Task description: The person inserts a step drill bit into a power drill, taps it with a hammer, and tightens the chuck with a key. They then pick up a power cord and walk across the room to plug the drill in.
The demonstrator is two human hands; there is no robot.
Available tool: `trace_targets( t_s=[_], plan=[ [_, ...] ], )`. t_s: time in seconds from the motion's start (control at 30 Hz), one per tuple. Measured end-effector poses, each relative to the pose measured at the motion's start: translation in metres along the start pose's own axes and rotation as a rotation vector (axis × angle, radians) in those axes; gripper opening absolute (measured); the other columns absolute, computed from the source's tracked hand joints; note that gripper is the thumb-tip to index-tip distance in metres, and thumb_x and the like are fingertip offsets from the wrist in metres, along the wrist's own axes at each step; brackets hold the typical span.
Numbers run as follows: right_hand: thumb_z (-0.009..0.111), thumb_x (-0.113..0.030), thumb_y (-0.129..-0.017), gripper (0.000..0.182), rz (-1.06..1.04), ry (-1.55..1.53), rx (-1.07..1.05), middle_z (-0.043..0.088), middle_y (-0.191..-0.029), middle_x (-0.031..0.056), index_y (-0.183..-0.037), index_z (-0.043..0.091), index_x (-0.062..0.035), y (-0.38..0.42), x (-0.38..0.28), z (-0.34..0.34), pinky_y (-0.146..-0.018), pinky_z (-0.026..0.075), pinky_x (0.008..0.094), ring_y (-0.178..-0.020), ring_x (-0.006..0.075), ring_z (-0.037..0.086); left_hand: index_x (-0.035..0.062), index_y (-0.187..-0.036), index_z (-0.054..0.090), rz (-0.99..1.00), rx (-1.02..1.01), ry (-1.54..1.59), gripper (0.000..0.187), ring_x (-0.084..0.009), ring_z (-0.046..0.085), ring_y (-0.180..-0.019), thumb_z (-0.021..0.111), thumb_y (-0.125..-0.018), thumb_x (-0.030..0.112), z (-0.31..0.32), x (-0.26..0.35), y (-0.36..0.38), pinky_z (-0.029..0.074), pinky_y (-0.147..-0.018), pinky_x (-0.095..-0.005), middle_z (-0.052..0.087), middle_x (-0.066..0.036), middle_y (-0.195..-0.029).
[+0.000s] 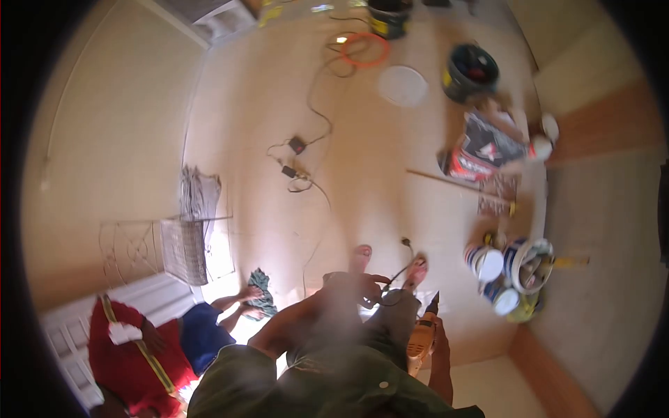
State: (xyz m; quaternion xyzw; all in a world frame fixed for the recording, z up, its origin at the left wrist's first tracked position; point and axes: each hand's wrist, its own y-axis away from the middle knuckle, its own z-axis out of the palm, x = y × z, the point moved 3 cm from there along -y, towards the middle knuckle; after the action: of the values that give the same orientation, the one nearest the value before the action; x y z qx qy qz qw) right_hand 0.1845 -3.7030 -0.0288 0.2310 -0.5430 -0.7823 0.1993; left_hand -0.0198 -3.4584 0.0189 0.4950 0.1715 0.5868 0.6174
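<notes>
An orange power drill (421, 339) with a dark chuck and bit is gripped in my right hand (440, 341), low at the right of my body. The bit points up and away from me. My left hand (362, 286) is in front of my waist, its fingers around a thin dark cord (396, 277). The cord runs toward a plug (405, 242) hanging near my right foot. A hazy blur over the lens softens the left hand and forearm.
At lower left sits a person in red (139, 348) with a yellow tape. Paint buckets (519, 268) stand at right, near a wooden stick (446, 182) and a black-red bag (484, 150). Power adapters (297, 145) with cords, a white lid (403, 86) and dark buckets (472, 73) lie farther out.
</notes>
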Motion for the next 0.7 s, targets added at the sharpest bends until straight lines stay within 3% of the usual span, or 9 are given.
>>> trace_targets(
  t_s=[0.03, 0.13, 0.17, 0.2, 0.27, 0.33, 0.4, 0.47, 0.7],
  plan=[
    [0.052, -0.039, -0.087, 0.037, -0.002, 0.011, -0.055, 0.061, -0.097, 0.0102, -0.106, 0.059, -0.0076, 0.006, -0.02, 0.021, -0.075, 0.053, 0.0447, -0.092, 0.0228, 0.059, 0.0046, -0.137, 0.033, 0.032, -0.017, 0.05, 0.069, -0.0239, 0.043, -0.095, 0.064, -0.079, 0.024, -0.013, 0.001, 0.006, 0.036, -0.081, -0.0386, 0.046, -0.012, -0.108],
    [0.06, -0.051, -0.076, 0.068, -0.148, -0.046, -0.33, 0.06, -0.099, 0.0119, -0.12, 0.047, -0.0009, -0.012, -0.082, 0.05, -0.072, 0.052, 0.0493, -0.091, 0.028, 0.061, 0.0048, -0.139, 0.03, 0.121, -0.093, 0.215, 0.076, -0.0268, 0.041, -0.106, 0.067, -0.078, 0.032, -0.048, 0.014, 0.024, 0.034, -0.09, -0.042, 0.044, -0.014, -0.118],
    [0.06, -0.051, -0.077, 0.069, -0.143, -0.288, -0.493, 0.058, -0.1, 0.0129, -0.122, 0.046, 0.0, -0.007, -0.102, 0.08, -0.073, 0.05, 0.0507, -0.091, 0.0297, 0.061, 0.0049, -0.14, 0.029, 0.151, -0.124, 0.269, 0.079, -0.0277, 0.04, -0.109, 0.068, -0.077, 0.034, -0.061, 0.026, 0.033, 0.033, -0.093, -0.0431, 0.043, -0.014, -0.121],
    [0.06, -0.054, -0.078, 0.072, -0.205, -0.249, -0.489, 0.057, -0.103, 0.0141, -0.124, 0.045, 0.0, 0.0, -0.128, 0.104, -0.072, 0.049, 0.0479, -0.091, 0.0293, 0.06, 0.0049, -0.141, 0.029, 0.185, -0.163, 0.337, 0.082, -0.0287, 0.039, -0.113, 0.069, -0.077, 0.037, -0.075, 0.041, 0.045, 0.032, -0.096, -0.0442, 0.043, -0.015, -0.125],
    [0.059, -0.054, -0.079, 0.073, -0.447, 0.089, -0.275, 0.058, -0.106, 0.0152, -0.125, 0.044, 0.0, 0.019, -0.178, 0.153, -0.071, 0.049, 0.0461, -0.09, 0.0291, 0.06, 0.0051, -0.143, 0.027, 0.254, -0.236, 0.442, 0.088, -0.0306, 0.038, -0.121, 0.07, -0.076, 0.042, -0.105, 0.081, 0.071, 0.031, -0.102, -0.0465, 0.041, -0.016, -0.132],
    [0.059, -0.053, -0.079, 0.073, -0.469, 0.059, -0.349, 0.058, -0.106, 0.0152, -0.126, 0.043, 0.0002, 0.029, -0.217, 0.212, -0.07, 0.05, 0.0445, -0.089, 0.0286, 0.06, 0.0052, -0.145, 0.025, 0.38, -0.23, 0.373, 0.094, -0.0326, 0.036, -0.128, 0.072, -0.076, 0.047, -0.133, 0.134, 0.095, 0.029, -0.108, -0.0487, 0.04, -0.017, -0.138],
    [0.058, -0.052, -0.079, 0.073, -0.419, 0.019, -0.468, 0.057, -0.106, 0.0151, -0.127, 0.042, 0.0005, 0.027, -0.249, 0.268, -0.068, 0.05, 0.0429, -0.088, 0.028, 0.06, 0.0022, -0.141, 0.032, 0.637, -0.095, 0.035, 0.063, -0.0169, 0.054, -0.068, 0.057, -0.083, 0.008, -0.149, 0.213, 0.124, 0.049, -0.07, -0.0324, 0.057, -0.008, -0.085],
    [0.057, -0.051, -0.079, 0.073, -0.338, -0.006, -0.607, 0.057, -0.105, 0.0151, -0.129, 0.04, 0.0007, 0.018, -0.277, 0.332, -0.067, 0.051, 0.0413, -0.087, 0.0275, 0.06, 0.0028, -0.142, 0.03, 0.687, -0.235, 0.482, 0.071, -0.0197, 0.055, -0.067, 0.06, -0.078, 0.007, -0.166, 0.282, 0.149, 0.049, -0.071, -0.0365, 0.058, -0.009, -0.081],
    [0.055, -0.048, -0.08, 0.074, -0.009, -0.021, -1.193, 0.057, -0.105, 0.0151, -0.133, 0.036, 0.0016, 0.004, -0.378, 0.591, -0.063, 0.053, 0.0356, -0.083, 0.0255, 0.06, 0.0046, -0.145, 0.026, 0.907, -0.179, 0.262, 0.081, -0.0236, 0.054, -0.063, 0.059, -0.071, 0.005, -0.151, 0.475, 0.186, 0.047, -0.068, -0.0389, 0.056, -0.012, -0.072]
  ],
)
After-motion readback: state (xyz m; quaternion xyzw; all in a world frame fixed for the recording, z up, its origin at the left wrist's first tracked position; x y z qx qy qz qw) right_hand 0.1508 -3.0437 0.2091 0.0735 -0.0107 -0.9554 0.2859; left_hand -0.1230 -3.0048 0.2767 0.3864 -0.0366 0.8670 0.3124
